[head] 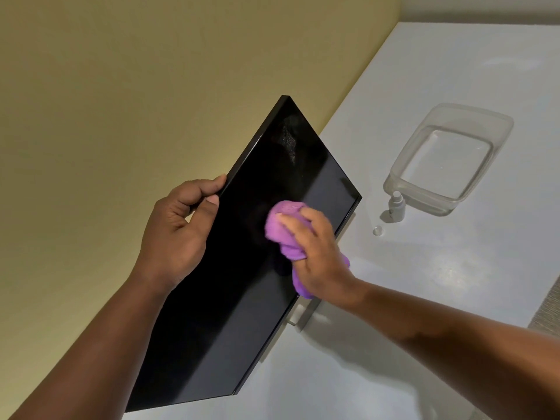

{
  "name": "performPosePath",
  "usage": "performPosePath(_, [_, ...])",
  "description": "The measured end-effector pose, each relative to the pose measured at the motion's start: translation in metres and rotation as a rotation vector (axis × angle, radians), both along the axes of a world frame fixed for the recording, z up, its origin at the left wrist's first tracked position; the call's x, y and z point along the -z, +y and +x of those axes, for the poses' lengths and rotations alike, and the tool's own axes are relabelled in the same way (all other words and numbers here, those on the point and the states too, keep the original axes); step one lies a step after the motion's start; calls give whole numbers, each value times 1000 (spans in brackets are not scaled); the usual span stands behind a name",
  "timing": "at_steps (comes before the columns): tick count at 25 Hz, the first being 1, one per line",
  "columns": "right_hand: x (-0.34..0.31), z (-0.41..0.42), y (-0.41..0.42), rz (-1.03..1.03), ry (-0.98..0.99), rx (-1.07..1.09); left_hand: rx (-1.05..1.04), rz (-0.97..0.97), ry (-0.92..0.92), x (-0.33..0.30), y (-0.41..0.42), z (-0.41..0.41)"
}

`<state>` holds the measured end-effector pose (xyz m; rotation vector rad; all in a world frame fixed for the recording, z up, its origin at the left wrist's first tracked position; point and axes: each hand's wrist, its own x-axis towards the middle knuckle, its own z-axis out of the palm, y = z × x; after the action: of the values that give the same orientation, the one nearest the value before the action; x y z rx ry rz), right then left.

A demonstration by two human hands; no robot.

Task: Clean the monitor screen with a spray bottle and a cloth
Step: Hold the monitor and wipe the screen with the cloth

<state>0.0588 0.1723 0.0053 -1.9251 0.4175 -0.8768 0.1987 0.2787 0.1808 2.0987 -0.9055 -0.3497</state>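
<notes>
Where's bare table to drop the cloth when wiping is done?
Bare table lies right of the monitor, nearer than the spray bottle. More beyond the clear container. Crowded: bottle, small cap and container cluster together.

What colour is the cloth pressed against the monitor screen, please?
Purple: the cloth shows best in the head view.

A clear plastic container [448,159] is sitting on the white surface [454,283], holding what looks like shallow water. A small clear cap [378,230] is lying on the surface just off the container's near corner. A yellow-olive wall [151,86] is standing behind the surface, well apart from the container.
</notes>
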Motion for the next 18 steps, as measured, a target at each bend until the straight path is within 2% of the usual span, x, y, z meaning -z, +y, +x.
performPosePath(2, [-4, 4, -23, 315, 70, 158, 3, 9, -12, -1, -1, -1])
performPosePath(4, [-29, 23, -47, 499, 101, 292, 6, 14, -14, -1, -1, -2])
performPosePath(6, [-53, 37, -48, 457, 34, 259, 3, 14, -13, -3, -1, -2])
performPosePath(9, [-52, 25, -17, 300, -39, 59, 0, 15, -21, -4, -1, -3])
performPosePath(10, [-44, 18, -14, 309, -45, 53, -1, 20, -26, -4, -2, -3])
performPosePath(12, [-36, 15, -26, 455, -26, 172, -2, 29, -33, -3, -2, -5])
performPosePath(14, [-50, 26, -46, 621, 11, 285, 5, 28, -39, -3, -2, -5])
performPosePath(15, [-62, 32, -51, 640, -16, 283, 8, 26, -40, -3, -1, -5])
performPosePath(18, [-81, 36, -37, 466, -127, 145, 5, 17, -38, -3, 0, -2])
